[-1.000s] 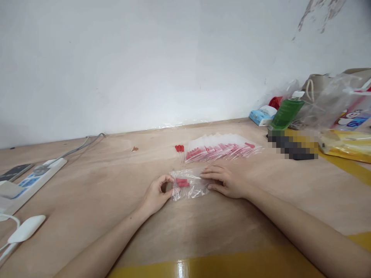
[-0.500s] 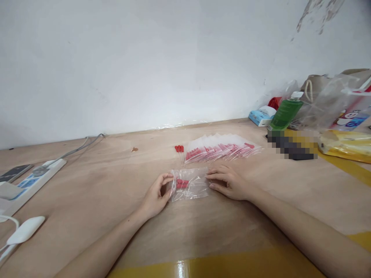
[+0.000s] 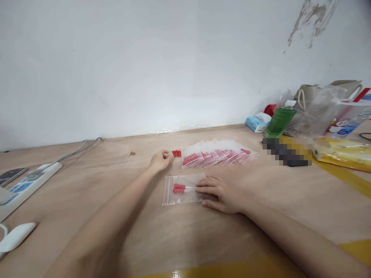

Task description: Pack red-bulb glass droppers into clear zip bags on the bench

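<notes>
- Two bare hands, one on the work, one beyond it. Right hand: palm down, fingers extended, gripping nothing, fingertips laid over the right end of a clear zip bag. Probably a light weight to stop thin plastic sliding.
- Bag lies flat on the wooden table, centre, nearest the person. Zip strip at the left end, uncovered by either hand; sealed or not, cannot tell.
- Inside: red-headed pieces, heads toward the zip, pale stems running right, toward the right fingers. Exact count unclear.
- Left hand: fingers loosely curled, just beside three loose red-headed sticks. Touching or apart, cannot tell; nor whether anything sits between the fingertips.
- Loose sticks side by side, heads toward the wall, stems toward the person. Such alignment likely keeps each one easy to single out.
- Fan of filled bags just right of the sticks, overlapping, red showing through. Overlap presumably saves room while leaving edges visible.
- Margins: power strip on the left; green bottle and blue tissue pack on the right, well apart from both hands.
</notes>
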Tool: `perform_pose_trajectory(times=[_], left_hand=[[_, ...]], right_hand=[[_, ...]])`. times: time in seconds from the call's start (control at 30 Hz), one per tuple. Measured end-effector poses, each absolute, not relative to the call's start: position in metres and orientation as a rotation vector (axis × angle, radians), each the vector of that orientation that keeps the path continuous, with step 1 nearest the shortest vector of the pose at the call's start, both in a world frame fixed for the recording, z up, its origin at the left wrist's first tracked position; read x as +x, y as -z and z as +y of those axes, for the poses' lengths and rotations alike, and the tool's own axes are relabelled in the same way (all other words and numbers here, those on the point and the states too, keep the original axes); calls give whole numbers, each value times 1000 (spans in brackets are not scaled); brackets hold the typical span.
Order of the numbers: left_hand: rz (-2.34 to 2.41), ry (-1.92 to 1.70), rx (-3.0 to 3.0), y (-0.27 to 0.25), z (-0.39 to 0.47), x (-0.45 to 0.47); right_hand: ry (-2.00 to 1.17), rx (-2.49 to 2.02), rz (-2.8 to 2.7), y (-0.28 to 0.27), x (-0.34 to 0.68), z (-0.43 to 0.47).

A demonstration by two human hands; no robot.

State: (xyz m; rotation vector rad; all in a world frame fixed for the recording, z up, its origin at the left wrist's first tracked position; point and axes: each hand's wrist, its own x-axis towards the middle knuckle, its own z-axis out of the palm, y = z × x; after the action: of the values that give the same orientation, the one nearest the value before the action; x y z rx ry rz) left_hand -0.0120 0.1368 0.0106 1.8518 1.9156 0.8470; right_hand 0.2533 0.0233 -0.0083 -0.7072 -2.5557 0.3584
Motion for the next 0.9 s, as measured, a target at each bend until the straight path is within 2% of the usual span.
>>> perform_pose_trajectory(times=[0.23, 0.47, 0.7, 0.9], left_hand=[[1990, -775, 1726, -6, 181, 4], [1927, -886, 1512, -2, 189, 5], [1698, -1242, 1268, -15, 172, -12], [1499, -1565, 1141, -22, 110, -52]], right_hand=[[-363, -763, -2507, 12, 254, 24], [-385, -777, -2510, 12, 254, 24], [-397, -769, -2511, 13, 255, 25], [-410, -744, -2497, 14, 256, 26]])
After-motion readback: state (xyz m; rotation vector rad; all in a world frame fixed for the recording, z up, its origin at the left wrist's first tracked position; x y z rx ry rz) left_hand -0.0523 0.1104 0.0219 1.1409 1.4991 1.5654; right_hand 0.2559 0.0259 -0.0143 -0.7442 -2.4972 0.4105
